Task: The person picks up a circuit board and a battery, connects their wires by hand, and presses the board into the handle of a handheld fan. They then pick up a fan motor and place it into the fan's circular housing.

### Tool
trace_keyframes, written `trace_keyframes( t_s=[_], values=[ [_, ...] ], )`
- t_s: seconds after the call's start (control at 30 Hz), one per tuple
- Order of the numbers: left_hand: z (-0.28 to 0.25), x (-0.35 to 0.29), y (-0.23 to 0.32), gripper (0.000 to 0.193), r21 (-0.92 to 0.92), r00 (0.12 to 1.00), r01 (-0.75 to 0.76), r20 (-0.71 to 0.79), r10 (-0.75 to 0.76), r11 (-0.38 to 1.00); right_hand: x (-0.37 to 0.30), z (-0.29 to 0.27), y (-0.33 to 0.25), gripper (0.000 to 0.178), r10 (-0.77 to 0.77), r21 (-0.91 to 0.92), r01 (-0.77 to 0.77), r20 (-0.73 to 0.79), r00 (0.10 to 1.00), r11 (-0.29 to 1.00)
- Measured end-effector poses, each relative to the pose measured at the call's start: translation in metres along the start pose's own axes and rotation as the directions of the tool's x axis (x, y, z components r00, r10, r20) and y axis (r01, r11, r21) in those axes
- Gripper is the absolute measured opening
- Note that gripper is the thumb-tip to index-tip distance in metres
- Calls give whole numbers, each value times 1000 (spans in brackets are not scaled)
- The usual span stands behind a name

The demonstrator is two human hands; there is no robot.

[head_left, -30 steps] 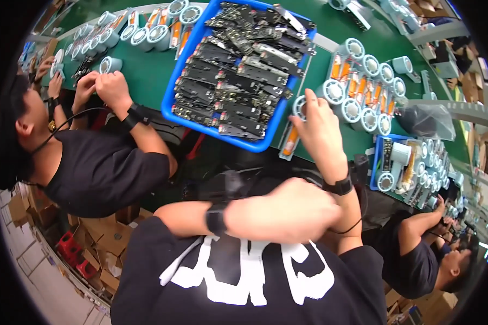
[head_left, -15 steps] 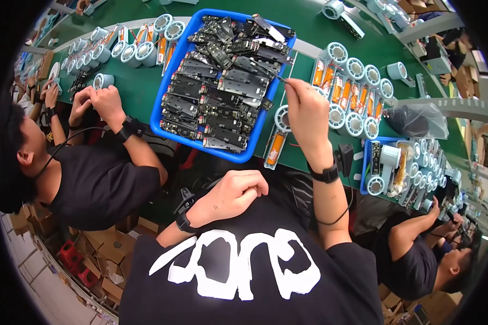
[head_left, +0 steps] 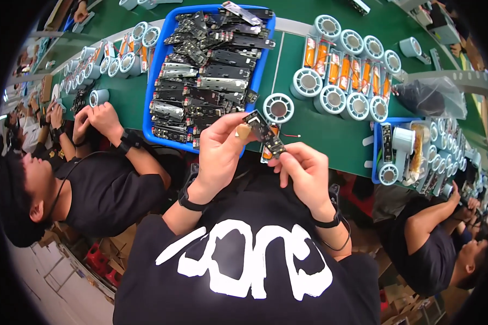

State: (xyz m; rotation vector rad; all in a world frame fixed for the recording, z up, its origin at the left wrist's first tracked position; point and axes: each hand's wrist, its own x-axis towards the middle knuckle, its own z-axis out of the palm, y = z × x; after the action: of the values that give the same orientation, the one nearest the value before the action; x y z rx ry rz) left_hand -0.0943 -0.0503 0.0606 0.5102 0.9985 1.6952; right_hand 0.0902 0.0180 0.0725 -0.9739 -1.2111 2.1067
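Observation:
A narrow black circuit board (head_left: 265, 133) is held slantwise between my two hands, just in front of the table edge. My left hand (head_left: 220, 149) pinches its upper end; a small tan piece (head_left: 243, 130), perhaps a finger cover, shows at the thumb. With thumb and fingers closed, my right hand (head_left: 305, 172) grips the lower end. Beyond my left hand lies a blue tray (head_left: 156, 89) heaped with black circuit boards (head_left: 225, 69). A pale blue round housing (head_left: 278, 109) with a slotted face sits right behind the held board, its handle part partly hidden.
Rows of pale blue housings (head_left: 332, 99) with orange batteries (head_left: 344, 74) stand to the right on the green table (head_left: 331, 143). Further right are a dark plastic bag (head_left: 431, 100) and a smaller blue tray (head_left: 378, 154). Co-workers sit close on both sides.
My right hand has come back from over the tray and now holds a circuit board. My left hand has risen from near my chest and taken the board's other end. The view has shifted slightly.

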Motion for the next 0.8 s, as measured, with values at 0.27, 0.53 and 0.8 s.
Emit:
trace_keyframes(
  t_s=[0.27,0.53,0.8],
  values=[
    [10,-30,-22,44,-23,974,153,-165,-154,988,-19,-4,44,13,-223,-389,162,-118,968,907],
    [12,-41,-29,50,1,940,263,-224,-256,965,-19,-4,48,30,-637,-761,595,328,697,259],
    [2,-64,-34,42,322,964,266,-86,-251,909,0,-14,48,26,-502,-741,387,78,862,549]
  ],
)
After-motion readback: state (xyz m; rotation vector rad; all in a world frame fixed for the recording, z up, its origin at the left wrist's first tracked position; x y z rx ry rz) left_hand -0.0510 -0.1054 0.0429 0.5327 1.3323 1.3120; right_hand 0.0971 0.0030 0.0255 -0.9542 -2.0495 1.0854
